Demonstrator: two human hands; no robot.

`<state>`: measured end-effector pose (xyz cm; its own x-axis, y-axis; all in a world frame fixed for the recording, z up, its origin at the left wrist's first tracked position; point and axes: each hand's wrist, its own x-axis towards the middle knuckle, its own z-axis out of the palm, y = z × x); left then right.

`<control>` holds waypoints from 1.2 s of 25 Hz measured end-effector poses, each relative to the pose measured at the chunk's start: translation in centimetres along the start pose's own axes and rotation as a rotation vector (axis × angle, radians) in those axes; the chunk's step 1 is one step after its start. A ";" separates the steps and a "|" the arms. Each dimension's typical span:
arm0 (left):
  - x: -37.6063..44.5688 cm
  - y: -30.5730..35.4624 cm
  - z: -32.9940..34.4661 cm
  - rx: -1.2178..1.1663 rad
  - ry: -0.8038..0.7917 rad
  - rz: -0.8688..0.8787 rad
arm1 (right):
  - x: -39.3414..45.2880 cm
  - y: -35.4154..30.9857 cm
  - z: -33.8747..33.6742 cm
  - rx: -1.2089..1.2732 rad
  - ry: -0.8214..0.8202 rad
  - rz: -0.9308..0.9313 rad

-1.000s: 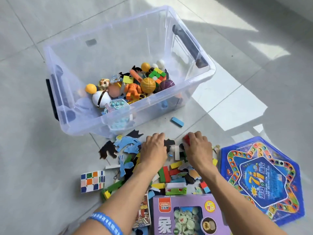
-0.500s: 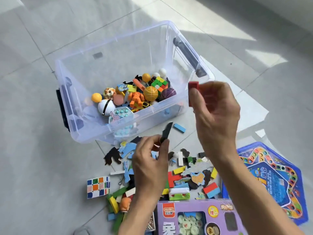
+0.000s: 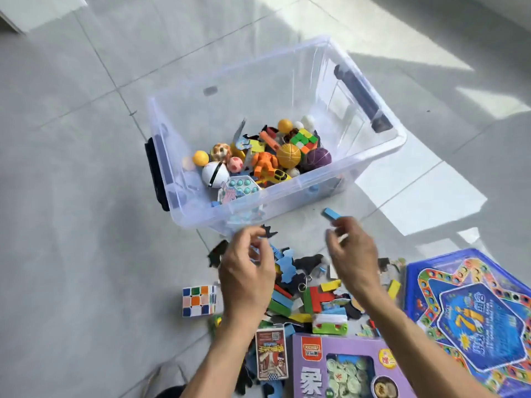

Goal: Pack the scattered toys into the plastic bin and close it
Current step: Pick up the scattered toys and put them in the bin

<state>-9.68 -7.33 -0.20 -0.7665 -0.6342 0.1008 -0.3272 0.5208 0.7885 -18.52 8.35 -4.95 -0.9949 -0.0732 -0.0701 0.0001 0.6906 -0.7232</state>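
Head view, down onto grey floor tiles [image 3: 71, 196]. Largest: clear plastic bin [image 3: 382, 145], open-topped, dark handles at both ends, toys heaped in its near half — orange basketball [image 3: 288, 155], purple ball [image 3: 318, 158], orange figure [image 3: 263, 163], multicoloured cube [image 3: 304, 138]. Next, at right edge: blue hexagonal game board [image 3: 471, 314], flat on floor; beside it, at bottom, purple boxed game [image 3: 342, 369]. Between bin and box: scattered toys [image 3: 304, 294], a pile of coloured blocks and flat foam shapes. Over that pile, both hands raised. Left hand [image 3: 247, 271], fingers curled, hard to tell whether anything is gripped. Right hand [image 3: 355, 254], fingers bent; cannot tell either, blurred. Just past right fingertips: blue block [image 3: 332, 214], on floor by bin's near wall. Left of pile, apart: white-faced puzzle cube [image 3: 198, 300]. Smallest: card pack [image 3: 271, 353], by purple box.
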 end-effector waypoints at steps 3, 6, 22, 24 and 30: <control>0.0 -7.1 2.9 0.465 -0.441 -0.070 | -2.3 1.7 5.7 -0.390 -0.394 -0.347; 1.3 -9.9 3.8 0.685 -0.662 0.086 | -3.8 2.5 8.6 -0.585 -0.420 -0.455; 0.4 3.7 -2.1 -0.549 -0.100 -0.375 | 1.3 -13.7 -8.6 1.021 -0.236 0.197; 3.0 7.7 -5.0 -0.664 -0.006 -0.272 | 5.7 -17.1 -8.3 1.082 -0.279 0.275; 2.5 6.1 -5.1 -0.460 0.126 -0.218 | 1.0 -10.6 -5.8 0.546 0.046 0.089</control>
<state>-10.78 -8.69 7.92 -0.6264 -0.7782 -0.0456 -0.1736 0.0823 0.9814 -20.15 5.16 6.61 -0.9920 0.0088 -0.1260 0.1249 0.2183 -0.9678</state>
